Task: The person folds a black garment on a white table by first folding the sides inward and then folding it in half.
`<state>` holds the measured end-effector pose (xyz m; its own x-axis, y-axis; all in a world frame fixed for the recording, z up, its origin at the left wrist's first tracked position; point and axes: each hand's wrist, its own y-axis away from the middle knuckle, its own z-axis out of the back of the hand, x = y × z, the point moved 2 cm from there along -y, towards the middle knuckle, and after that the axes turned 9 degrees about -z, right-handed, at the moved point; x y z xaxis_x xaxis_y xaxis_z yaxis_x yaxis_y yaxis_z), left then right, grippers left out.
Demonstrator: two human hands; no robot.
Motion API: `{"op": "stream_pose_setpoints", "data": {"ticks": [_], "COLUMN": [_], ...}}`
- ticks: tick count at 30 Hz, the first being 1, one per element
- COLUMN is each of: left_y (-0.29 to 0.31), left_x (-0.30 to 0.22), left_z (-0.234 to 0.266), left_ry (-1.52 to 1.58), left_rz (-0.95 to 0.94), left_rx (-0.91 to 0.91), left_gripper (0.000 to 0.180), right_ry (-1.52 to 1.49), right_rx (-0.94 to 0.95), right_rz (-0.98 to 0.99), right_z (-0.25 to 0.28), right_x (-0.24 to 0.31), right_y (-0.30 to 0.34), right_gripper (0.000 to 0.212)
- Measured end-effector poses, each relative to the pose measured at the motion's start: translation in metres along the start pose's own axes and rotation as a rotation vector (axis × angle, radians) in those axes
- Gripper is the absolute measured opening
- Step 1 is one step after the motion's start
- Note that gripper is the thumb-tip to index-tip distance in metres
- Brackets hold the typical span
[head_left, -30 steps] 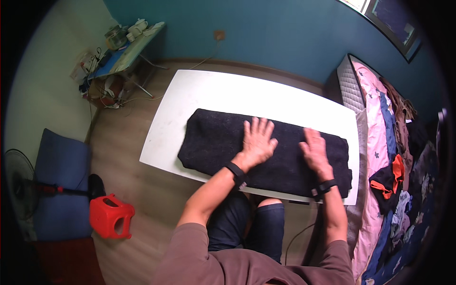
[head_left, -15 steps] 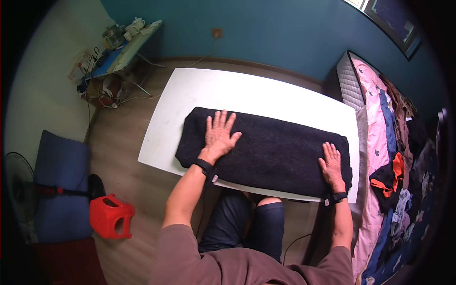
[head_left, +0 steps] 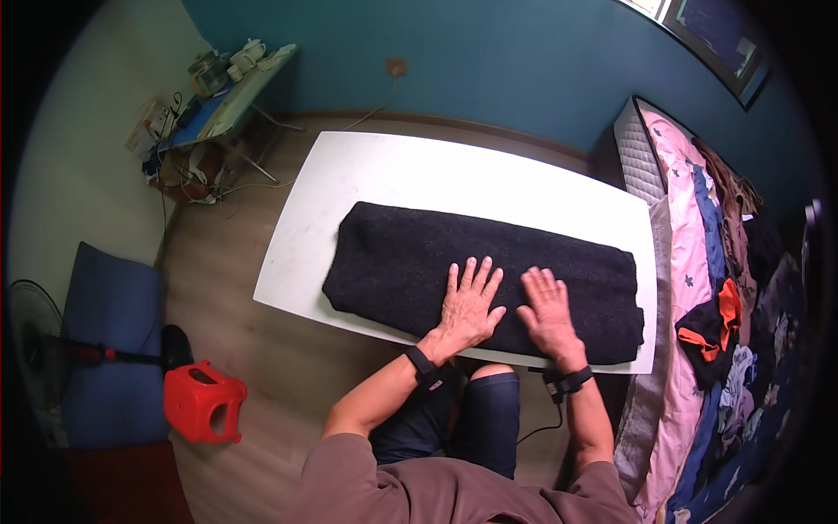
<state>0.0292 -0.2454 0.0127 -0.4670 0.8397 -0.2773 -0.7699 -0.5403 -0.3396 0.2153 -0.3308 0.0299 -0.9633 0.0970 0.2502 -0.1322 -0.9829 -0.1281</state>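
A black cloth (head_left: 397, 253), folded into a long strip, lies across the near half of a white table (head_left: 463, 170). My left hand (head_left: 470, 306) rests palm down near the middle of its front edge, fingers spread. Just to the right, my right hand (head_left: 548, 310) is over the same cloth with its fingers stretched out, slightly blurred. Neither hand grips anything. Each wrist wears a black band.
A bed (head_left: 676, 218) with pink bedding and heaped clothes stands along the right. On the left are a red plastic stool (head_left: 205, 402), a fan (head_left: 39, 354) and a blue cushion (head_left: 113, 349). A small side table (head_left: 231, 105) holds a kettle and cups at the back left.
Both hands have slid inward over the cloth: the left moved right and nearer me, the right moved left. The cloth has stayed in about the same place.
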Motion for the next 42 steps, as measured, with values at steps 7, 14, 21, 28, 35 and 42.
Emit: {"op": "stream_pose_setpoints", "data": {"ticks": [7, 14, 21, 28, 35, 42], "left_y": [0.03, 0.037, 0.038, 0.038, 0.039, 0.038], "left_x": [0.058, 0.067, 0.067, 0.068, 0.07, 0.07], "left_z": [0.027, 0.032, 0.032, 0.031, 0.029, 0.028], "left_ry": [-0.071, -0.094, -0.064, -0.047, -0.045, -0.045], "left_rz": [0.064, 0.092, 0.102, 0.107, 0.11, 0.11], "left_rx": [0.02, -0.003, -0.072, -0.079, -0.079, -0.085], "left_gripper": [0.07, 0.067, 0.063, 0.062, 0.059, 0.059], "right_ry": [0.044, 0.073, 0.018, 0.014, 0.004, 0.0], "right_rx": [-0.023, -0.165, -0.206, -0.208, -0.233, -0.234], "right_rz": [-0.062, -0.254, -0.297, -0.306, -0.293, -0.296], "right_z": [0.024, 0.017, 0.016, 0.015, 0.015, 0.016], "right_x": [-0.042, -0.093, -0.091, -0.092, -0.093, -0.092], "right_y": [0.042, 0.08, 0.076, 0.076, 0.077, 0.076], "right_gripper": [0.061, 0.059, 0.055, 0.054, 0.054, 0.054]}}
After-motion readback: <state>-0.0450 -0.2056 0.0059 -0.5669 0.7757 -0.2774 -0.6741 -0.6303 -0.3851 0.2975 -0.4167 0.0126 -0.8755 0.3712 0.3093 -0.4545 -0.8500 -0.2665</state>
